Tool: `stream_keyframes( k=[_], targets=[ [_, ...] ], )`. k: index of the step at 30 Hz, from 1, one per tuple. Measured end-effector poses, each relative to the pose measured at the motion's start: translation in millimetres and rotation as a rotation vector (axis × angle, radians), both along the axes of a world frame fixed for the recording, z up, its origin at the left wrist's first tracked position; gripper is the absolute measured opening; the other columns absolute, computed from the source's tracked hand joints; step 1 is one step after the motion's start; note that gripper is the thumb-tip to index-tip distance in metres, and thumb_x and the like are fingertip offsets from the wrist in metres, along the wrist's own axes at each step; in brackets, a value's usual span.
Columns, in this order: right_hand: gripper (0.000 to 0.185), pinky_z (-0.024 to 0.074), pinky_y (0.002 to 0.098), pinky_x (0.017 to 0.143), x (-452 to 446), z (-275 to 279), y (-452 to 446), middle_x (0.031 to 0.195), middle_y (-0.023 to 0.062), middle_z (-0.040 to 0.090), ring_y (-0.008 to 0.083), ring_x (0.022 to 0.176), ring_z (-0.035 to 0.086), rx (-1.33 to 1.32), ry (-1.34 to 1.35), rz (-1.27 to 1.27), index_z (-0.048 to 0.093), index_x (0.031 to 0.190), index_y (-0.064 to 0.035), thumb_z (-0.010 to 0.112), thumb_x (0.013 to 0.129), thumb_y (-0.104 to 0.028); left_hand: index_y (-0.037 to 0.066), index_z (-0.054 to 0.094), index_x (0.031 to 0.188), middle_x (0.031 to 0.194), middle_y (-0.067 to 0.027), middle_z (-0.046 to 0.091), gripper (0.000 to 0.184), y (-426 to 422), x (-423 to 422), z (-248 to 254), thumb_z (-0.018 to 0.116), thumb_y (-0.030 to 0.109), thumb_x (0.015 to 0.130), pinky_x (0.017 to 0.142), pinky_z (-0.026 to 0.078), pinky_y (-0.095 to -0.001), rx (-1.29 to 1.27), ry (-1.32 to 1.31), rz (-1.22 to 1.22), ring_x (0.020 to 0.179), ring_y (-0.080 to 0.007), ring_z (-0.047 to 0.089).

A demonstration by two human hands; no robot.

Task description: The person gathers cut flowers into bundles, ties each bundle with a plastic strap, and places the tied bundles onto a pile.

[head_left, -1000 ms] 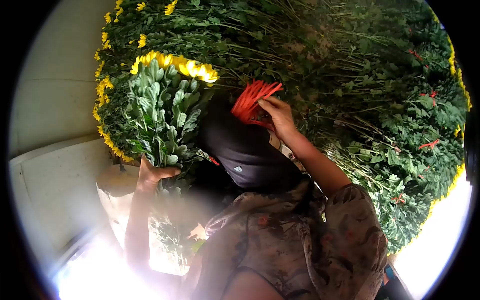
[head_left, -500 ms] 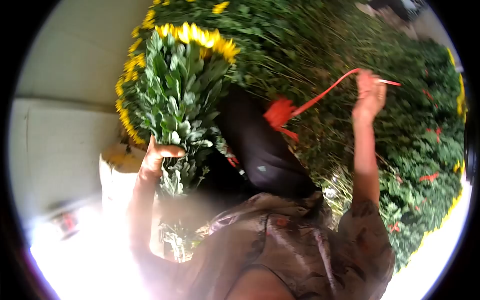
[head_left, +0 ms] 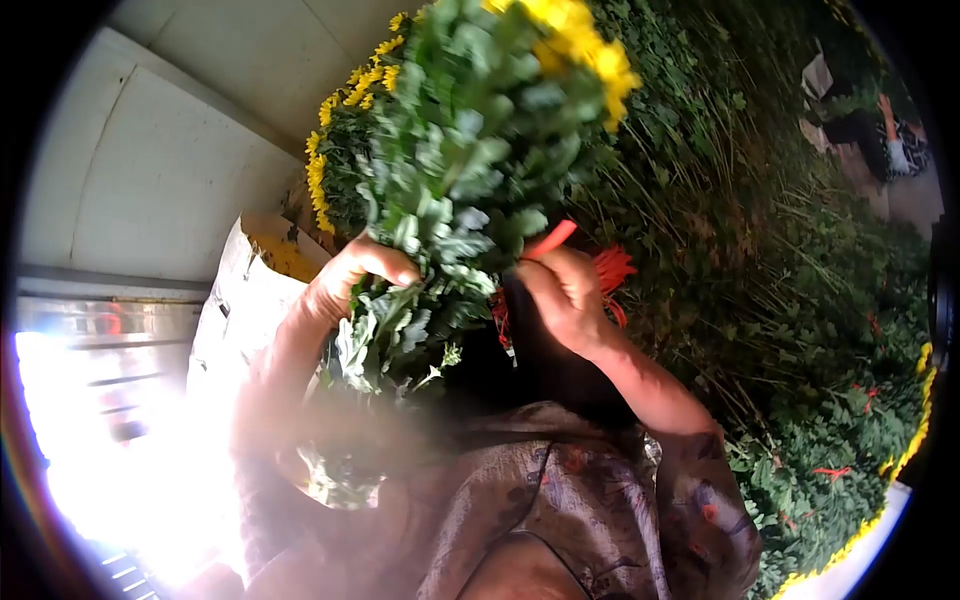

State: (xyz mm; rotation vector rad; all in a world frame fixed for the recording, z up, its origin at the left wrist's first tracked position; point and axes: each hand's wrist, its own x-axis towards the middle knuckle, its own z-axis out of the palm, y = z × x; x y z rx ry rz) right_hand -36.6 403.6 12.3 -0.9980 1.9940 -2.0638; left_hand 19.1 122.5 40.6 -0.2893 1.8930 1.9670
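A bunch of yellow flowers (head_left: 450, 190) with dense green leaves stands upright in front of me, its blooms at the top of the view. My left hand (head_left: 362, 275) is wrapped round its stems from the left, with the thumb across the front. At the bunch's right side my right hand (head_left: 565, 295) is closed on a red tie (head_left: 552, 240), whose end sticks up above the fingers. Just behind that hand shows a bundle of red ties (head_left: 612, 272). The lower stems are blurred by glare.
A large pile of flower stems (head_left: 740, 260) spreads behind and to the right, with tied bunches at its right edge. A pale wrapped container (head_left: 235, 290) stands at left by the wall (head_left: 170, 130). Another person (head_left: 890, 140) is at the far upper right.
My right hand has come back left with the red tie, from out over the pile to the bunch. The bunch has moved right in the view, and the view has turned.
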Motion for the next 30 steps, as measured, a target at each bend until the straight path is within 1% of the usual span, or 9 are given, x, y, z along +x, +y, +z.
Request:
stream_keyframes(
  k=[4, 9, 10, 12, 13, 14, 20, 25, 30],
  targets=[
    [0.005, 0.0472, 0.0265, 0.059, 9.5, 18.7, 28.5, 0.087, 0.0081, 0.064, 0.0131, 0.069, 0.059, 0.036, 0.131, 0.11, 0.061, 0.085, -0.0011, 0.062, 0.082, -0.005, -0.003, 0.056, 0.115, 0.091, -0.0103, 0.066, 0.057, 62.5, -15.4, 63.0, 0.074, 0.006, 0.061, 0.084, 0.048, -0.0309, -0.009, -0.172, -0.023, 0.085, -0.0173, 0.062],
    [0.009, 0.0492, 0.0282, 0.068, 22.1, 75.3, 27.5, 0.099, 0.0056, 0.061, 0.0166, 0.077, 0.061, 0.3, 0.855, 0.266, 0.062, 0.082, -0.0058, 0.067, 0.074, -0.006, -0.005, 0.055, 0.11, 0.089, -0.0118, 0.064, 0.067, 88.1, -44.5, 45.0, 0.085, 0.013, 0.053, 0.078, 0.049, -0.0305, -0.924, -0.058, -0.333, 0.084, -0.0215, 0.06],
    [0.007, 0.0486, 0.0281, 0.071, 9.1, 76.1, 15.5, 0.099, 0.0053, 0.06, 0.0165, 0.079, 0.06, 0.319, 0.795, 0.255, 0.062, 0.081, -0.005, 0.066, 0.075, -0.006, -0.005, 0.057, 0.105, 0.094, -0.011, 0.063, 0.061, 106.2, -48.9, 52.9, 0.085, 0.017, 0.055, 0.079, 0.047, -0.0291, -1.048, -0.145, -0.416, 0.089, -0.0207, 0.059],
    [0.005, 0.0474, 0.0282, 0.076, -22.4, 57.3, -10.4, 0.097, 0.0049, 0.058, 0.0161, 0.083, 0.058, 0.296, 0.626, 0.17, 0.062, 0.079, -0.0028, 0.065, 0.078, -0.006, -0.001, 0.061, 0.096, 0.098, -0.0095, 0.062, 0.047, 92.0, -28.4, -29.9, 0.081, 0.026, 0.063, 0.078, 0.047, -0.0286, -0.213, 0.061, -0.167, 0.094, -0.0202, 0.058],
    [0.005, 0.0465, 0.0283, 0.078, -38.1, 23.4, -19.9, 0.098, 0.005, 0.057, 0.0155, 0.085, 0.057, 0.237, 0.405, 0.253, 0.062, 0.079, -0.0014, 0.064, 0.08, -0.006, 0.007, 0.06, 0.101, 0.085, -0.0086, 0.064, 0.057, 102.3, -31.7, -48.7, 0.084, 0.029, 0.054, 0.072, 0.052, -0.0321, -0.73, 0.603, -0.311, 0.081, -0.0261, 0.063],
    [0.007, 0.0457, 0.0285, 0.079, -49.0, -5.6, -26.2, 0.099, 0.0052, 0.056, 0.0149, 0.087, 0.056, 0.176, 0.187, 0.332, 0.062, 0.079, 0.0, 0.063, 0.082, -0.007, 0.005, 0.059, 0.103, 0.087, -0.0098, 0.065, 0.059, 102.6, -41.5, -75.0, 0.082, 0.026, 0.053, 0.074, 0.051, -0.0321, -0.841, 0.396, -0.403, 0.08, -0.0277, 0.063],
    [0.01, 0.042, 0.0271, 0.088, -75.7, -18.7, -16.0, 0.11, 0.0033, 0.054, 0.0119, 0.096, 0.052, -0.12, -0.391, 0.319, 0.066, 0.085, -0.0019, 0.061, 0.087, -0.01, -0.004, 0.038, 0.129, 0.084, -0.0211, 0.063, 0.092, 101.0, -43.3, -26.1, 0.08, 0.03, 0.055, 0.076, 0.049, -0.0349, -0.623, 0.267, -0.246, 0.084, -0.0289, 0.063],
    [0.01, 0.0416, 0.0259, 0.088, -78.7, -21.6, -23.2, 0.112, 0.0023, 0.053, 0.0103, 0.099, 0.052, -0.048, -0.376, 0.342, 0.066, 0.086, -0.0027, 0.06, 0.088, -0.011, -0.003, 0.04, 0.129, 0.084, -0.0206, 0.061, 0.063, 92.8, -38.4, -29.7, 0.063, 0.029, 0.08, 0.074, 0.048, -0.0375, -0.348, 0.181, -0.254, 0.08, -0.0302, 0.061],
    [0.015, 0.0444, 0.0262, 0.081, -76.9, -19.0, -37.8, 0.102, 0.0023, 0.058, 0.0098, 0.092, 0.055, 0.11, -0.191, 0.45, 0.065, 0.097, -0.0026, 0.058, 0.09, -0.014, -0.003, 0.052, 0.097, 0.082, -0.0221, 0.059, 0.033, 116.9, -31.4, -48.8, 0.042, 0.028, 0.095, 0.067, 0.05, -0.0437, -1.215, 0.511, -0.582, 0.073, -0.0375, 0.061]
  ],
)
